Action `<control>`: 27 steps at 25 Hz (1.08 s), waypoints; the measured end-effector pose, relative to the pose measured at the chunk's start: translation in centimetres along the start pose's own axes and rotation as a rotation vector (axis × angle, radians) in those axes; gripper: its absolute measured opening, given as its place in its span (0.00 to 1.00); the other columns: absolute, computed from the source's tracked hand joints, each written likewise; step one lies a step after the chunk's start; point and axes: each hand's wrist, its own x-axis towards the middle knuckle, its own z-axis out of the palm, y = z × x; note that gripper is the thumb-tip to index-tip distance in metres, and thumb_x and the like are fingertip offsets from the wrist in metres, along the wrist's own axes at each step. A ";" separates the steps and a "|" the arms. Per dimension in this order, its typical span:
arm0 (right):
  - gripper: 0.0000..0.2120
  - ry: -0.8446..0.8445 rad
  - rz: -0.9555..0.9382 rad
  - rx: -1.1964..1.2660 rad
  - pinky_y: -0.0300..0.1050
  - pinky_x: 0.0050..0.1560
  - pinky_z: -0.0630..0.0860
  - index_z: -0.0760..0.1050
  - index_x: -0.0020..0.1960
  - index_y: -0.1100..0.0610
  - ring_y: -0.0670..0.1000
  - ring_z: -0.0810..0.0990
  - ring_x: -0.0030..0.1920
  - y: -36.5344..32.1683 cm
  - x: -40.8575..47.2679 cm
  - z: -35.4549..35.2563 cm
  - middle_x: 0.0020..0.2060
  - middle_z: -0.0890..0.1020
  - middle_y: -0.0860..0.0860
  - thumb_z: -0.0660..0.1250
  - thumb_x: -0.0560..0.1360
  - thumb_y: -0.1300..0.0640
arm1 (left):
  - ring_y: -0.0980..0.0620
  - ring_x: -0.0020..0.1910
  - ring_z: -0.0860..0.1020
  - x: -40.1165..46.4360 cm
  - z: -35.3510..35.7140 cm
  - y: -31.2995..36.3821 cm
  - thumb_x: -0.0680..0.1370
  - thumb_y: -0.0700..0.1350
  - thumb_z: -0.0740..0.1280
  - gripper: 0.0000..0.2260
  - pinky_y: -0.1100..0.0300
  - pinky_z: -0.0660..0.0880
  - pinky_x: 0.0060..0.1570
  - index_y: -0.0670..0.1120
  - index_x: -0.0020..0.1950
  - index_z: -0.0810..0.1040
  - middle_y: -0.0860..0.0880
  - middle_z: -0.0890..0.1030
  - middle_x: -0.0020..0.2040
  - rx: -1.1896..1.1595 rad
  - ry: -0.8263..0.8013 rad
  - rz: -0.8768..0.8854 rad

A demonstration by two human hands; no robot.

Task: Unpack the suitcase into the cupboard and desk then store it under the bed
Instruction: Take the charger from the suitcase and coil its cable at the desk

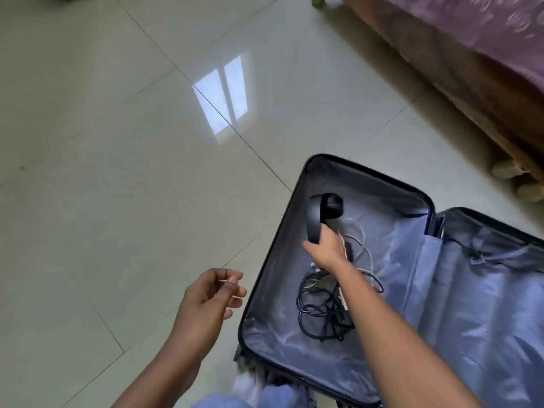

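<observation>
The right hand (326,245) has its grip clamped on the dark curved-band headphones (321,214), lifted over the open navy hard-shell suitcase (265,290) on the floor, band running away from the person. The left hand (206,298) hangs loosely curled and empty just left of the case; tangled black and white cables (326,307) lie beneath the right wrist, nearer that hand.

Tiled floor (147,201) (glossy) bears open suitcase (294,353).

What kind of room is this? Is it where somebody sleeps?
Most likely a bedroom. A bed with a purple cover stands along one side, an open suitcase lies on the shiny tiled floor, and what looks like a pair of slippers sits by the bed.
</observation>
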 end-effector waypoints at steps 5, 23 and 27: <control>0.15 0.428 0.101 0.505 0.44 0.33 0.68 0.70 0.41 0.57 0.54 0.75 0.36 -4.7 -14.0 -10.5 0.32 0.75 0.51 0.65 0.76 0.45 | 0.52 0.40 0.78 -9.0 -3.0 7.8 0.80 0.42 0.62 0.06 0.61 0.71 0.40 0.47 0.49 0.78 0.49 0.82 0.39 0.022 0.002 0.067; 0.09 -0.734 -1.514 0.081 0.36 0.27 0.70 0.81 0.43 0.55 0.43 0.72 0.25 -60.7 -68.5 -21.8 0.29 0.79 0.47 0.77 0.66 0.63 | 0.60 0.57 0.77 -50.8 -44.9 19.7 0.70 0.72 0.58 0.26 0.70 0.72 0.54 0.58 0.60 0.74 0.60 0.79 0.57 -0.141 0.891 0.856; 0.17 -0.870 -1.552 0.217 0.42 0.42 0.79 0.80 0.54 0.51 0.50 0.81 0.38 -69.9 -76.3 -10.9 0.41 0.83 0.54 0.74 0.68 0.66 | 0.52 0.51 0.79 -53.6 -57.7 16.8 0.76 0.64 0.58 0.16 0.57 0.74 0.54 0.55 0.50 0.77 0.50 0.81 0.49 -0.356 1.098 0.886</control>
